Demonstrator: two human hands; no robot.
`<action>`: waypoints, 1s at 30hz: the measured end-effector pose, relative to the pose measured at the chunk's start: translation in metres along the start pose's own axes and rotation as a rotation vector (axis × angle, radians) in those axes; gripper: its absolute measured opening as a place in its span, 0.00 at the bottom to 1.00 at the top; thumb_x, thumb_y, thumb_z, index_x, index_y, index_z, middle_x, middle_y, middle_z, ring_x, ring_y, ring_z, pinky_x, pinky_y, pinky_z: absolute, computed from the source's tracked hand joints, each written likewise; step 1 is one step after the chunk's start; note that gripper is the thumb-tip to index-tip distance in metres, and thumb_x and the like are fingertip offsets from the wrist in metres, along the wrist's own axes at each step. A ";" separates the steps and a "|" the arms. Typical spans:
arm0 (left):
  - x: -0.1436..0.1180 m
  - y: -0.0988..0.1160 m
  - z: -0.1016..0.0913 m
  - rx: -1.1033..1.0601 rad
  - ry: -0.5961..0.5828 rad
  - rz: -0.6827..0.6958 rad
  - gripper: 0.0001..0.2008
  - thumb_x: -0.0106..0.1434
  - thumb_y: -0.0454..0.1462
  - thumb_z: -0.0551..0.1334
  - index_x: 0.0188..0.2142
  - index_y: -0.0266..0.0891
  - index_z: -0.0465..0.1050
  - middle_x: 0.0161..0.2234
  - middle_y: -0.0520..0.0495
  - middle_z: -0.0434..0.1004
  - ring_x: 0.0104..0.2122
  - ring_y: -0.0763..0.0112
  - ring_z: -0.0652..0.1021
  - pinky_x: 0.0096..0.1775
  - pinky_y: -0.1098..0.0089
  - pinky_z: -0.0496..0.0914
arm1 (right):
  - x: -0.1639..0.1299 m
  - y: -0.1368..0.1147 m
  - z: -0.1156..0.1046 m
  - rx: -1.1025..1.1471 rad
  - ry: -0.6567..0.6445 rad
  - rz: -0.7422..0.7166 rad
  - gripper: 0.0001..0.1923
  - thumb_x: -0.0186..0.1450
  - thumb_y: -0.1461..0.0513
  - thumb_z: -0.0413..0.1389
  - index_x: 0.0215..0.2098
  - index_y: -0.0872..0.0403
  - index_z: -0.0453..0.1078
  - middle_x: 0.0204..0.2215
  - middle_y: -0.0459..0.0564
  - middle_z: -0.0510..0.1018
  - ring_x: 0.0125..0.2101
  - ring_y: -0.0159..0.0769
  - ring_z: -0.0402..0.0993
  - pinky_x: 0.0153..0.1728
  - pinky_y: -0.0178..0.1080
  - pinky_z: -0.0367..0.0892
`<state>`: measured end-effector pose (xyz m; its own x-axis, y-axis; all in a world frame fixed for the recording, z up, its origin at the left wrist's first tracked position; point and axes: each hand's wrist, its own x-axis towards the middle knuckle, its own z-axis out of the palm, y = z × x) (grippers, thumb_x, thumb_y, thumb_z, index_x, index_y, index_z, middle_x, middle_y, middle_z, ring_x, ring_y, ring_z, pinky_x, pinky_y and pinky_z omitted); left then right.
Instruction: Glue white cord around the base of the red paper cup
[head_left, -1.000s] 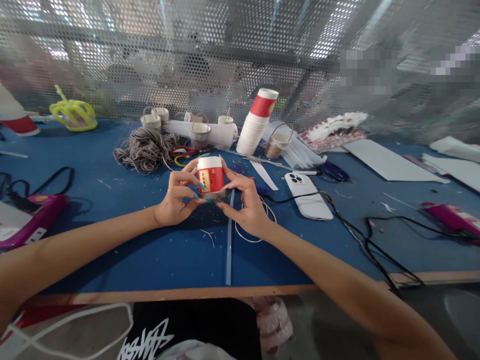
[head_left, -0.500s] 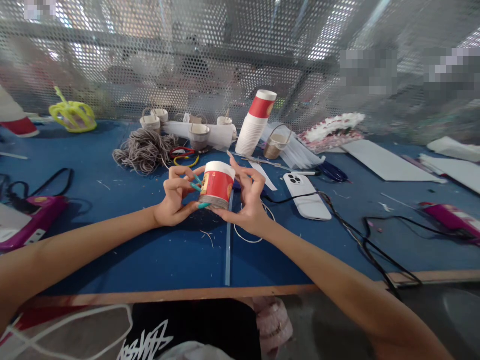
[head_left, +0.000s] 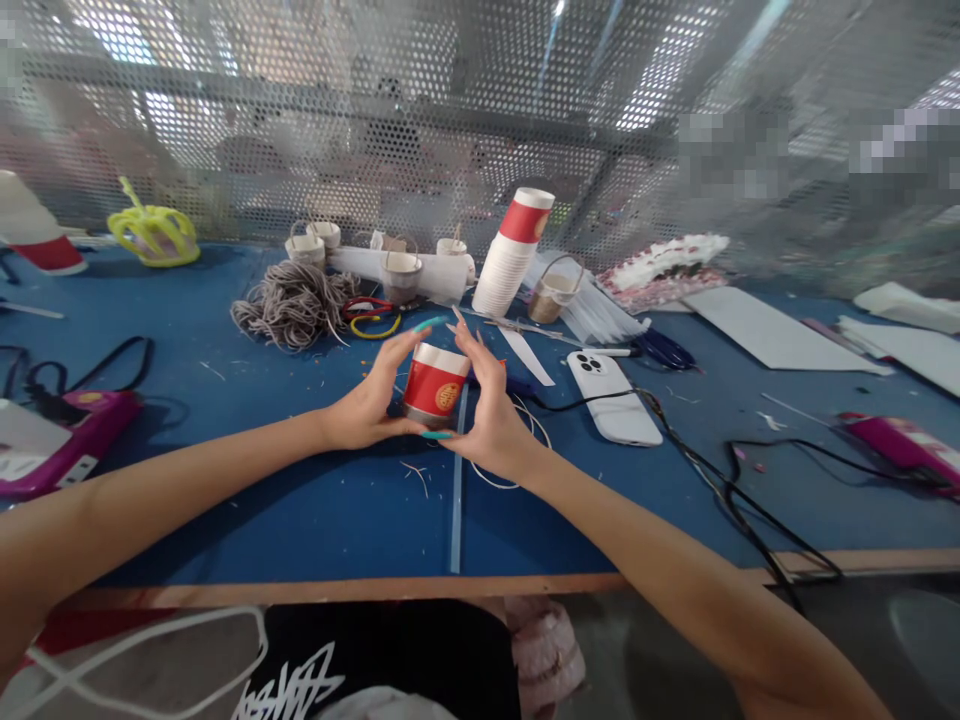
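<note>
A red and white paper cup with a round yellow mark is between my two hands, above the middle of the table. Grey cord goes around its lower end. My left hand is curved about the cup's left side, its thumb by the lower end and its fingers stretched near the rim. On the other side my right hand holds the cup with fingers upright and thumb underneath. Behind the left hand lies a heap of grey cord. A clear glue stick lies below the cup.
A stack of paper cups leans at the back, beside a small cord-wrapped basket. To the right are a white phone, black cables and a purple device. Scissors and yellow-handled pliers lie behind my hands.
The cup has turned, so its round yellow mark now faces me, and it sits slightly lower. My left fingers have moved from its side up toward the rim.
</note>
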<state>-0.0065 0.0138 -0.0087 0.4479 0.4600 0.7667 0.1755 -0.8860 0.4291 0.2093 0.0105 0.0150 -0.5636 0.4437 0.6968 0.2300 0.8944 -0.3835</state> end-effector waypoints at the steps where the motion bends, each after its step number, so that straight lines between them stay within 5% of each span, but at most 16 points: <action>1: 0.000 0.000 0.001 0.007 -0.011 -0.006 0.53 0.54 0.51 0.71 0.69 0.53 0.39 0.63 0.34 0.50 0.65 0.40 0.58 0.61 0.34 0.61 | 0.000 -0.001 0.001 -0.002 0.005 -0.026 0.55 0.57 0.58 0.68 0.70 0.46 0.35 0.71 0.63 0.46 0.70 0.55 0.45 0.67 0.63 0.50; 6: -0.005 -0.003 0.005 -0.063 0.098 -0.027 0.54 0.49 0.50 0.74 0.68 0.56 0.44 0.58 0.39 0.53 0.62 0.44 0.63 0.54 0.46 0.75 | 0.001 -0.002 0.003 0.030 0.069 -0.031 0.57 0.54 0.55 0.71 0.69 0.46 0.38 0.70 0.64 0.48 0.70 0.56 0.45 0.67 0.64 0.50; 10: -0.004 -0.003 0.003 -0.162 0.121 -0.094 0.52 0.52 0.48 0.73 0.68 0.55 0.44 0.60 0.39 0.51 0.64 0.43 0.62 0.57 0.46 0.71 | 0.001 -0.002 0.002 0.061 0.101 0.079 0.52 0.55 0.58 0.70 0.67 0.46 0.42 0.68 0.63 0.53 0.69 0.54 0.51 0.66 0.63 0.54; 14: 0.000 0.000 -0.002 -0.265 0.007 -0.170 0.47 0.59 0.48 0.68 0.69 0.52 0.41 0.64 0.36 0.50 0.65 0.42 0.62 0.62 0.41 0.64 | 0.000 -0.005 0.003 0.114 0.112 0.132 0.47 0.58 0.63 0.65 0.67 0.47 0.44 0.69 0.61 0.54 0.68 0.52 0.54 0.66 0.61 0.56; 20: -0.001 -0.005 -0.002 -0.076 0.077 -0.126 0.55 0.52 0.47 0.73 0.69 0.50 0.40 0.65 0.35 0.46 0.67 0.38 0.54 0.64 0.37 0.57 | 0.000 -0.002 -0.001 0.059 0.017 0.067 0.51 0.60 0.69 0.60 0.71 0.44 0.36 0.72 0.55 0.45 0.71 0.50 0.43 0.68 0.61 0.50; 25: -0.002 -0.006 0.000 -0.013 0.087 -0.130 0.48 0.55 0.47 0.71 0.68 0.50 0.46 0.61 0.36 0.53 0.64 0.42 0.59 0.62 0.38 0.60 | 0.002 -0.006 -0.002 0.037 -0.073 0.030 0.55 0.61 0.72 0.55 0.71 0.38 0.23 0.74 0.47 0.35 0.72 0.48 0.35 0.69 0.62 0.44; 30: -0.002 -0.011 0.004 -0.090 0.195 -0.034 0.49 0.53 0.45 0.73 0.66 0.54 0.45 0.64 0.38 0.48 0.63 0.49 0.62 0.59 0.49 0.69 | 0.001 -0.008 -0.001 0.079 -0.021 0.092 0.54 0.62 0.70 0.56 0.72 0.39 0.24 0.74 0.46 0.32 0.72 0.49 0.37 0.69 0.60 0.48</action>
<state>-0.0062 0.0229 -0.0167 0.2632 0.4999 0.8251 0.1048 -0.8651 0.4906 0.2076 0.0043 0.0193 -0.5598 0.5220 0.6436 0.2193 0.8423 -0.4924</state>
